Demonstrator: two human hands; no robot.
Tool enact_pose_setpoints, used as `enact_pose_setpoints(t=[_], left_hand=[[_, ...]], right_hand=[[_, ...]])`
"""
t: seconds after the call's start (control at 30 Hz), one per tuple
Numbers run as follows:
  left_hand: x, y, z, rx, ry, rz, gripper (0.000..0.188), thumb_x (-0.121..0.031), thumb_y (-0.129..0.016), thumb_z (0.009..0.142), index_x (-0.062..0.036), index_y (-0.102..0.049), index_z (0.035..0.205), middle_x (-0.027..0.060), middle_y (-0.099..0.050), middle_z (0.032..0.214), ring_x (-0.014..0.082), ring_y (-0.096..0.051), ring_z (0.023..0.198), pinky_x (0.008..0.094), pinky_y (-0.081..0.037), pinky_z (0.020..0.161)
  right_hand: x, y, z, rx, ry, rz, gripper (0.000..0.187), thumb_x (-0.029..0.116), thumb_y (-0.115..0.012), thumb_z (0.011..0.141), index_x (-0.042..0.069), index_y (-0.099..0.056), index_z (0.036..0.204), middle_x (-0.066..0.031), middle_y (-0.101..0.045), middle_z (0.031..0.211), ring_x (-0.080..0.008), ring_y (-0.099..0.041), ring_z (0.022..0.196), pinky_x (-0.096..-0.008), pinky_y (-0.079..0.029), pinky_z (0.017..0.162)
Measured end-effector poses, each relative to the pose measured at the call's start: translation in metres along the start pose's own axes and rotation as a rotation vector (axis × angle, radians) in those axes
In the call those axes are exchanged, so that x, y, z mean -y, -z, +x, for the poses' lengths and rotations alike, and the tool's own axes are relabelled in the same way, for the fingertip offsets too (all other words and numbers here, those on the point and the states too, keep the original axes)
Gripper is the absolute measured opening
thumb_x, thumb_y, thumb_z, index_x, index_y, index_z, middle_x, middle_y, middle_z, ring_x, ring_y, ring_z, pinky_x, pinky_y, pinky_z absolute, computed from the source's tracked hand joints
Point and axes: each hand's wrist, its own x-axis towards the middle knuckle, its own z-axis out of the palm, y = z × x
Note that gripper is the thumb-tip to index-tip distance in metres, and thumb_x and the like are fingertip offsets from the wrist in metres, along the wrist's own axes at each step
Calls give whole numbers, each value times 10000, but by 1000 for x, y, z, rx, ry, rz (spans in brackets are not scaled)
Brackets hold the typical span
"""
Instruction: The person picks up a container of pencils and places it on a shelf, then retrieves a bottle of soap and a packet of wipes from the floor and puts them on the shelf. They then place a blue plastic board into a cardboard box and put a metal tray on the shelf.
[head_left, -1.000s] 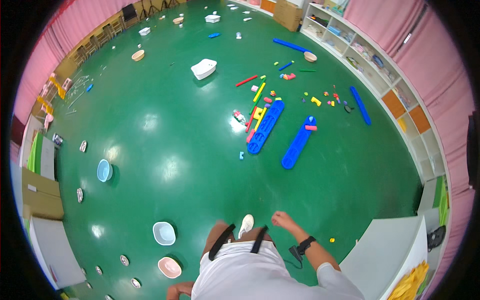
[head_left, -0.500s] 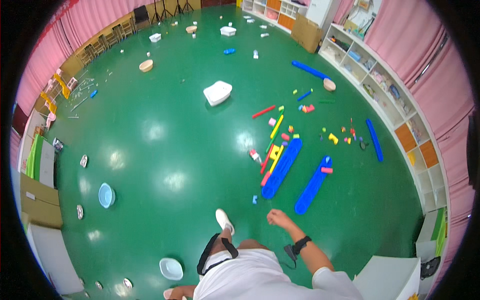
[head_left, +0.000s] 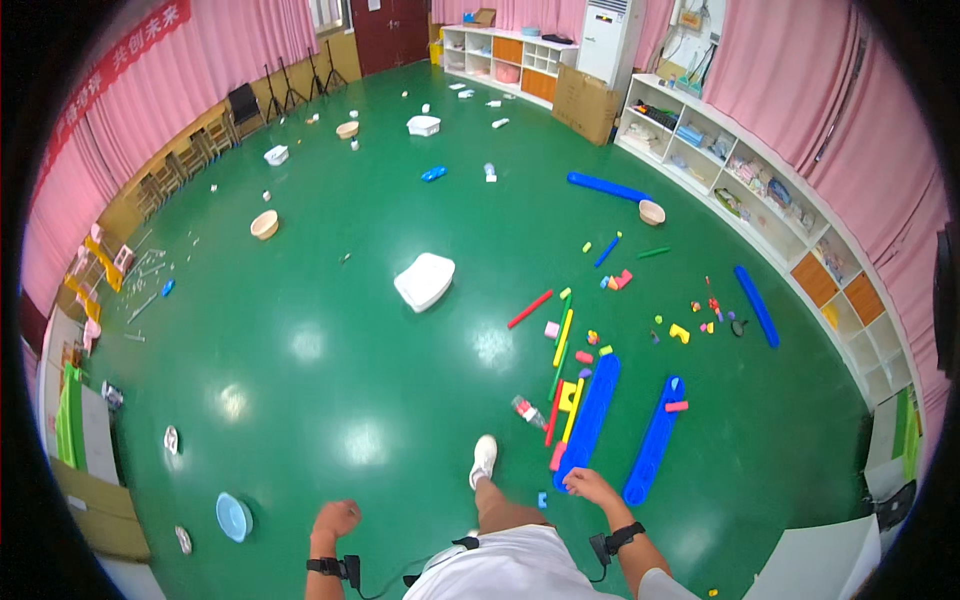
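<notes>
My left hand (head_left: 338, 517) hangs at the lower left with its fingers curled, well above the floor and touching nothing. My right hand (head_left: 592, 486) is loosely closed too, and nothing shows in it. In the view it overlaps the near end of a long blue plastic beam (head_left: 598, 410), but no contact shows. A second blue beam (head_left: 655, 445) lies to its right, with a pink block (head_left: 677, 407) across it. Left of the first beam are a clear bottle (head_left: 528, 412), a red stick (head_left: 554, 412), a yellow stick (head_left: 573, 410) and a small light-blue block (head_left: 543, 498).
A white tub (head_left: 425, 283) stands mid-floor, and a light-blue basin (head_left: 234, 517) at lower left. Coloured blocks and sticks are scattered ahead on the right. White shelves (head_left: 760, 222) line the right wall by a tan bowl (head_left: 652, 212). Tripods (head_left: 288, 90) stand at the back left.
My left hand has come into view at the lower left. The view has tilted up and I have stepped forward, a white shoe in front. My right hand stays loosely closed.
</notes>
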Motion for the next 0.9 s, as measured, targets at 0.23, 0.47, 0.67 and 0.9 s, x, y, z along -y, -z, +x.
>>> enact_pose_setpoints(t=[0.23,0.47,0.67,0.9], left_hand=[[-79,104,152,206,-44,80,290,-323,-573,819,-101,-661,984,164,-679,954,348,-640,914,427,-513,800],[-106,208,308,193,-9,-165,269,-303,-619,820,-105,-657,998,148,-689,935,321,-654,884,408,-518,785],[-131,297,451,186,-56,-94,285,-337,-611,820,-118,-658,997,160,-684,953,340,-646,912,421,-515,806],[-210,387,631,300,-113,-7,318,-383,-602,814,-127,-661,994,164,-680,969,352,-629,959,425,-498,855]], right_hand=[[136,50,140,-135,111,85,212,197,-550,873,11,-648,850,-41,-632,735,-142,-598,687,-292,-485,630],[279,75,294,2,215,11,209,178,-512,907,8,-624,953,-47,-641,863,-145,-618,782,-283,-497,703],[389,87,400,-46,173,-157,231,214,-552,891,10,-622,975,-58,-645,823,-147,-607,746,-301,-487,682],[459,145,484,-140,110,-168,223,206,-531,915,19,-600,1015,-39,-616,847,-146,-602,791,-293,-488,728]])
